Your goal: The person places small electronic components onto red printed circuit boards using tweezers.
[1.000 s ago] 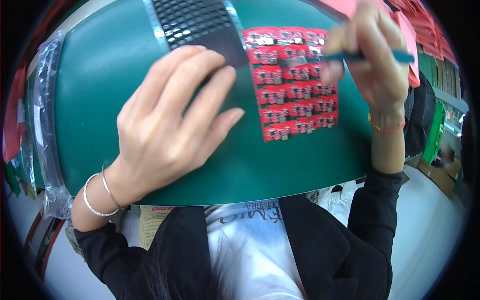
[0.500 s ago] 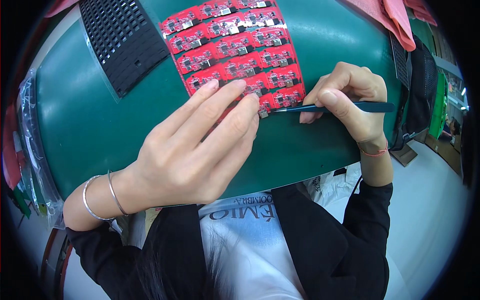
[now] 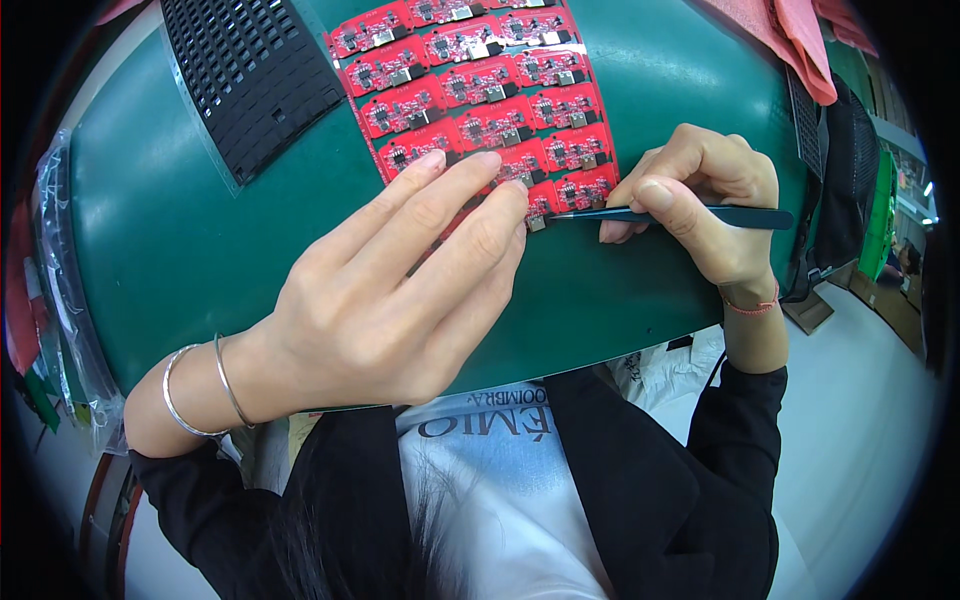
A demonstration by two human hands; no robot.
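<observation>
A red panel of circuit boards, with small chips and metal connectors in rows, lies on the green work mat. My left hand rests across its near-left part, fingers stretched out with their tips on the boards; its palm hides the boards beneath. In my right hand are dark tweezers, pinched between thumb and fingers. Their tip points left to the connector on a board at the panel's near edge, beside my left fingertips. Whether the tip touches the board I cannot tell.
A black slotted tray lies at the far left of the mat. Clear plastic bags hang along the left edge. Pink sheets and a black mesh bag are at the right.
The panel and my left hand have shifted slightly to the right. The tweezers stay at the panel's near edge, in almost the same place.
</observation>
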